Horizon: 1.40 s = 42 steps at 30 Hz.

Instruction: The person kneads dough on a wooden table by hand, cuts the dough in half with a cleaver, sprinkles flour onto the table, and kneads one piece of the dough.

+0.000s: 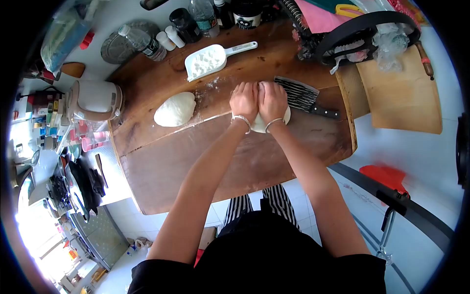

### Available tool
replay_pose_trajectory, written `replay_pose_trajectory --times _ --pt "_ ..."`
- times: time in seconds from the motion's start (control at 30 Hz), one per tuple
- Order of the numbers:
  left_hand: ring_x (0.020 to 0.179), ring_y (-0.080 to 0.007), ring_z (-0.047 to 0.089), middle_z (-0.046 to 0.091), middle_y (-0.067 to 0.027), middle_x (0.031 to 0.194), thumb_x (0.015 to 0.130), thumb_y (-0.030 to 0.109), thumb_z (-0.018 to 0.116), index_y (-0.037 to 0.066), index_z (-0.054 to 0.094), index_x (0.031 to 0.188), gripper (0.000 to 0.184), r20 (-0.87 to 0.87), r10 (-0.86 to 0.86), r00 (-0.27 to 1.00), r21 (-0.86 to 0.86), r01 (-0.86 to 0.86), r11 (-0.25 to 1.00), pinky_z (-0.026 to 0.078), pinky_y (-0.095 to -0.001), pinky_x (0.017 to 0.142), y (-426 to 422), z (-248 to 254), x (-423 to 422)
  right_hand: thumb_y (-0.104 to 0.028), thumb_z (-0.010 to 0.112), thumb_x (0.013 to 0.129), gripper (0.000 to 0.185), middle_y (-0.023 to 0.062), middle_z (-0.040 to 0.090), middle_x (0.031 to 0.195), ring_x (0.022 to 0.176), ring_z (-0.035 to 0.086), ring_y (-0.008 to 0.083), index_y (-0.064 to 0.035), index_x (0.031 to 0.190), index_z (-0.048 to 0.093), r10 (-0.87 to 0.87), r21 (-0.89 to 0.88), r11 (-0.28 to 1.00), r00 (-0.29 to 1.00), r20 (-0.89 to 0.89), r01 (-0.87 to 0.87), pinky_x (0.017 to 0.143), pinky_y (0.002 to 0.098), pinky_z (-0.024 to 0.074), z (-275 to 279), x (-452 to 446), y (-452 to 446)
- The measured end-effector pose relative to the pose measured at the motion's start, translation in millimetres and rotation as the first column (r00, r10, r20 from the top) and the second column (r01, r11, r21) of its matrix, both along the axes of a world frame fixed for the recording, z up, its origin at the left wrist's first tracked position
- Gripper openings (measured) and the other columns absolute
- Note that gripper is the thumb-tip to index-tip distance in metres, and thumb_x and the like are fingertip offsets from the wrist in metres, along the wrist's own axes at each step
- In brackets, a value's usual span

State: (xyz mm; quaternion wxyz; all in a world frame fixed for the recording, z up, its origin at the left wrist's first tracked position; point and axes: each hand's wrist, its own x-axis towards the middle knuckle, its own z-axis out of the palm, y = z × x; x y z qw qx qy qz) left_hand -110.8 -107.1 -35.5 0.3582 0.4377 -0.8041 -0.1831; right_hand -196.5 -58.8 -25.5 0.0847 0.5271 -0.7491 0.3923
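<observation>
Side by side on the wooden table, my left hand [244,102] and my right hand [272,100] press down on a piece of pale dough [260,125]. The fingers of both are curled over its far side, and the hands hide most of it. Just right of my right hand lies a cleaver [299,94] with a dark patterned blade and a black handle. A second, larger lump of dough [175,110] rests to the left, apart from my hands. Beyond it is a white scoop [207,61] holding flour, with some flour spilled beside it.
The wooden table [176,166] has a seam across it. Along its back stand a plastic bottle [143,43], dark jars [185,25] and several other containers. A white appliance [95,100] is at the left edge. A basket [308,29] and a wooden board [404,93] are at the right.
</observation>
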Motion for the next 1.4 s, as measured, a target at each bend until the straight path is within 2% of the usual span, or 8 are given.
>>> replay_pose_trajectory --times 0.3,0.5,0.77,0.93,1.0,1.07,1.23,1.4 --pt "0.087 -0.0388 0.059 0.064 -0.0176 0.090 0.094 0.020 0.054 0.005 0.061 0.089 0.018 -0.131 0.068 0.989 0.110 -0.053 0.992 0.047 -0.0480 0.077 26.0 -0.2 50.9 -0.026 0.054 0.092 0.018 0.0124 0.063 0.083 0.082 0.060 0.0348 -0.0096 0.086 0.060 -0.182 0.234 0.959 0.981 0.070 0.161 0.071 0.0487 0.0472 -6.4 62.3 21.7" --pt "0.080 -0.0366 0.059 0.062 -0.0162 0.082 0.095 0.019 0.055 0.003 0.059 0.082 0.021 -0.125 0.400 0.908 0.280 -0.355 0.892 0.047 -0.0464 0.070 72.5 11.1 225.8 -0.016 0.058 0.086 0.007 0.0092 0.064 0.086 0.085 0.059 0.0319 -0.0097 0.086 0.061 0.281 -0.084 0.959 0.933 0.226 -0.269 0.077 0.0460 0.0442 3.8 227.6 43.1" --pt "0.079 -0.0402 0.061 0.065 -0.0204 0.086 0.099 0.032 0.049 0.004 0.063 0.089 0.033 0.014 0.491 0.871 0.332 -0.467 0.820 0.047 -0.0476 0.067 40.0 -1.9 238.8 -0.021 0.057 0.086 0.014 0.0082 0.063 0.082 0.084 0.059 0.0309 -0.0094 0.078 0.059 0.285 0.196 0.933 0.952 0.108 -0.302 0.073 0.0459 0.0442 3.3 230.1 -2.8" --pt "0.079 -0.0390 0.061 0.065 -0.0186 0.086 0.098 0.029 0.050 0.005 0.062 0.088 0.028 -0.166 0.618 0.769 0.315 -0.553 0.772 0.047 -0.0470 0.069 82.2 2.4 211.7 -0.017 0.056 0.086 0.009 0.0082 0.065 0.090 0.089 0.060 0.0317 -0.0100 0.089 0.060 0.449 0.136 0.864 0.864 0.226 -0.485 0.078 0.0452 0.0453 2.5 207.1 30.3" --pt "0.083 -0.0366 0.059 0.063 -0.0154 0.087 0.094 0.021 0.052 0.006 0.063 0.091 0.019 -0.133 0.578 0.805 0.409 -0.486 0.772 0.046 -0.0469 0.074 114.0 0.3 185.2 -0.019 0.057 0.087 0.009 0.0080 0.065 0.088 0.089 0.060 0.0309 -0.0109 0.087 0.061 0.429 0.118 0.882 0.881 0.200 -0.457 0.079 0.0464 0.0446 3.5 177.6 65.1" --pt "0.083 -0.0354 0.059 0.062 -0.0153 0.089 0.095 0.017 0.052 0.008 0.062 0.091 0.014 -0.155 0.457 0.876 0.217 -0.421 0.880 0.047 -0.0445 0.074 143.9 -2.3 150.9 -0.021 0.058 0.088 0.009 0.0068 0.064 0.087 0.089 0.060 0.0290 -0.0127 0.087 0.061 0.357 0.096 0.924 0.926 0.126 -0.369 0.081 0.0471 0.0432 -2.8 142.0 101.8" --pt "0.093 -0.0321 0.057 0.063 -0.0121 0.090 0.095 0.024 0.049 0.009 0.061 0.091 0.019 0.036 0.207 0.978 0.126 -0.210 0.970 0.042 -0.0454 0.079 119.0 3.7 113.4 -0.022 0.057 0.090 0.008 0.0039 0.065 0.091 0.090 0.060 0.0256 -0.0146 0.090 0.061 0.143 0.064 0.988 0.990 -0.012 -0.142 0.084 0.0445 0.0414 -7.2 103.2 101.7" --pt "0.083 -0.0316 0.060 0.066 -0.0098 0.083 0.096 0.023 0.048 0.008 0.058 0.087 0.020 0.118 0.233 0.965 0.187 -0.252 0.950 0.044 -0.0449 0.076 85.8 8.6 101.2 -0.028 0.052 0.093 0.017 0.0053 0.068 0.096 0.095 0.062 0.0272 -0.0143 0.093 0.061 0.039 0.329 0.942 0.996 0.078 -0.062 0.082 0.0451 0.0436 -6.6 94.8 61.8"
